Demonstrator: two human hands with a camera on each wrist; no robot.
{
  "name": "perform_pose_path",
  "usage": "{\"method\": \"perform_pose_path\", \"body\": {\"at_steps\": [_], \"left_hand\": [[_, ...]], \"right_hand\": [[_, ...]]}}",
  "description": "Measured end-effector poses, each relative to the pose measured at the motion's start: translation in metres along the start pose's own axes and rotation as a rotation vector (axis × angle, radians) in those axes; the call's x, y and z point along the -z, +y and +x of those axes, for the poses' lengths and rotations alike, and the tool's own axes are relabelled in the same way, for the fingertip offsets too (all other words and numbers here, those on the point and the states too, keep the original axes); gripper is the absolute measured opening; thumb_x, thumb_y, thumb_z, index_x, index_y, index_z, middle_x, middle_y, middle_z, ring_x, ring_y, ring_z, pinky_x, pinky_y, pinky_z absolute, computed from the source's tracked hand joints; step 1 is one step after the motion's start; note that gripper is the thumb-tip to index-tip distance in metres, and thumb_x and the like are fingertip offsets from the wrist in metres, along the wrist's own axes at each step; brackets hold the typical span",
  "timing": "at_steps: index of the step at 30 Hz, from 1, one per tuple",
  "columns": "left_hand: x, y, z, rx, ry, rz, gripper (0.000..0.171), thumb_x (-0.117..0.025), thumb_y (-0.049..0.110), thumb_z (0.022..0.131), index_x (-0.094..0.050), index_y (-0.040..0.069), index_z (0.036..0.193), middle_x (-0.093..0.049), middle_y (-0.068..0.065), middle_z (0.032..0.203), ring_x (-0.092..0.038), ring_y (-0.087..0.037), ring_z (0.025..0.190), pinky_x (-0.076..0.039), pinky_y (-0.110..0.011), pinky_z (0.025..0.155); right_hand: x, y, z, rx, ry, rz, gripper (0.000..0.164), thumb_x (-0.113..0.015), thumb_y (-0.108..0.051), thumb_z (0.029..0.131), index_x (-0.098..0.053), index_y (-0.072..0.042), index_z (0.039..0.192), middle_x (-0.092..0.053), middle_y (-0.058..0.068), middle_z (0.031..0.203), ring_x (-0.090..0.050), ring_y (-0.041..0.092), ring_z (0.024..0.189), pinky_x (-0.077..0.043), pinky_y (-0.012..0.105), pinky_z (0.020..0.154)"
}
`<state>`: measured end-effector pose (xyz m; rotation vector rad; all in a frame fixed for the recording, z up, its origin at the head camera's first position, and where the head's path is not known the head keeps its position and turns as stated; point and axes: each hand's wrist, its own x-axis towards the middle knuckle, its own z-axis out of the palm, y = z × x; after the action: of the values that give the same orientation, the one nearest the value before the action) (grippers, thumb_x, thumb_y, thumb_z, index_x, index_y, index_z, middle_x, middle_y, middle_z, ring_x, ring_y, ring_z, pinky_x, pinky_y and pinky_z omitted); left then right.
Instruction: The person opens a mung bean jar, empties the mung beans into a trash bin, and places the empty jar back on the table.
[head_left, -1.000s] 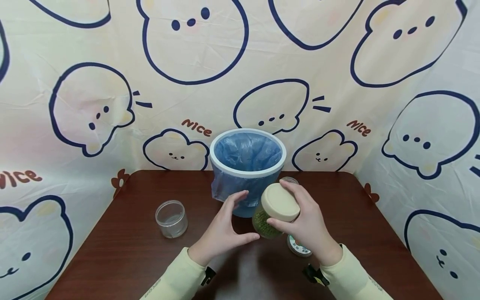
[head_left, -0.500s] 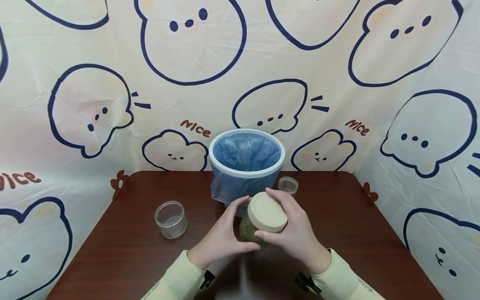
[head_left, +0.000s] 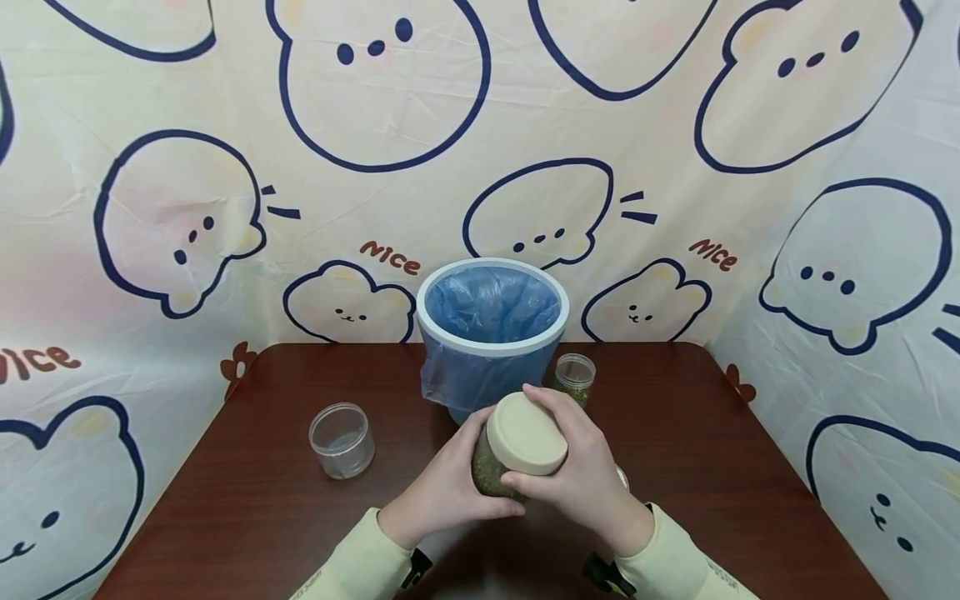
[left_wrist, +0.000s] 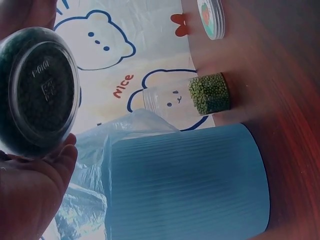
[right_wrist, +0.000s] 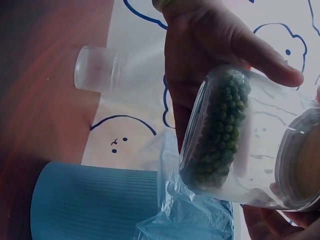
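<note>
Both hands are now closed about one thing — the lidded jar (head_left: 487, 475); a second ago it was carried by the right hand (head_left: 588, 475) alone, while the left hand (head_left: 438, 479) was held apart with its fingers spread. Since then the jar has been brought leftwards and lower in the head view; its glass body has been taken in by the left hand, and the cream lid (head_left: 527, 433) is gripped by the right; how firmly the glass is pressed by the left fingers cannot quite be told, as they are partly masked by the jar.

With this, body and lid are each given a hand — support, it is judged, is no longer left to the right hand alone; the lid is on, the jar is tilted, and green grains are gathered near its base. It is held over the table (head_left: 697, 450), in front of the lined bin (head_left: 491, 347); the small jar (head_left: 574, 385) beside the bin, largely masked a second ago, has been uncovered to view; the patterned disc (left_wrist: 212, 19) is now mostly hidden by the right wrist in the head view; the clear tub (head_left: 342, 454) has been left untouched, well apart on the left.
</note>
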<state>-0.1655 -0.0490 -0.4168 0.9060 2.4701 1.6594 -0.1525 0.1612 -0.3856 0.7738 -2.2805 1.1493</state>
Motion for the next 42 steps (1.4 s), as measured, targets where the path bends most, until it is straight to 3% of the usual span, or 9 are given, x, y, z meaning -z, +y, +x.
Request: {"method": "perform_pose_path", "body": {"at_steps": [8,24,33,42], "left_hand": [[-0.003,-0.001,-0.001,0.001,0.004,-0.016,0.105,-0.096,0.036,0.071,-0.032,0.030,0.154,-0.050,0.012,0.146,-0.054,-0.012,0.129,-0.049,-0.040,0.108],[-0.004,-0.004,-0.003,0.009,0.040,-0.001,0.098,-0.095,0.037,0.072,-0.037,0.029,0.151,-0.051,0.016,0.143,-0.055,-0.010,0.127,-0.050,-0.042,0.107],[-0.002,-0.005,-0.004,0.014,0.072,0.095,0.097,-0.096,0.032,0.071,-0.040,0.026,0.149,-0.053,0.014,0.140,-0.058,-0.009,0.122,-0.052,-0.041,0.104],[0.001,-0.008,-0.004,-0.035,0.093,0.207,0.098,-0.095,0.046,0.069,-0.041,0.026,0.149,-0.054,0.013,0.139,-0.058,-0.006,0.118,-0.054,-0.037,0.099]], "right_hand": [[-0.001,-0.002,-0.001,-0.001,-0.012,0.012,0.099,-0.098,-0.026,0.066,-0.049,-0.018,0.151,-0.058,0.005,0.143,-0.060,0.020,0.122,-0.056,0.040,0.092],[-0.003,0.000,0.001,-0.076,-0.068,0.054,0.094,-0.096,-0.030,0.071,-0.049,-0.014,0.150,-0.057,-0.001,0.143,-0.061,0.017,0.119,-0.057,0.038,0.089],[0.004,-0.002,0.004,-0.106,-0.204,0.032,0.094,-0.092,-0.036,0.077,-0.043,-0.016,0.155,-0.051,-0.002,0.149,-0.057,0.016,0.126,-0.055,0.038,0.095],[0.010,0.000,0.005,-0.116,-0.279,-0.017,0.101,-0.092,-0.040,0.076,-0.037,-0.021,0.159,-0.048,-0.004,0.150,-0.053,0.015,0.128,-0.054,0.042,0.096]]}}
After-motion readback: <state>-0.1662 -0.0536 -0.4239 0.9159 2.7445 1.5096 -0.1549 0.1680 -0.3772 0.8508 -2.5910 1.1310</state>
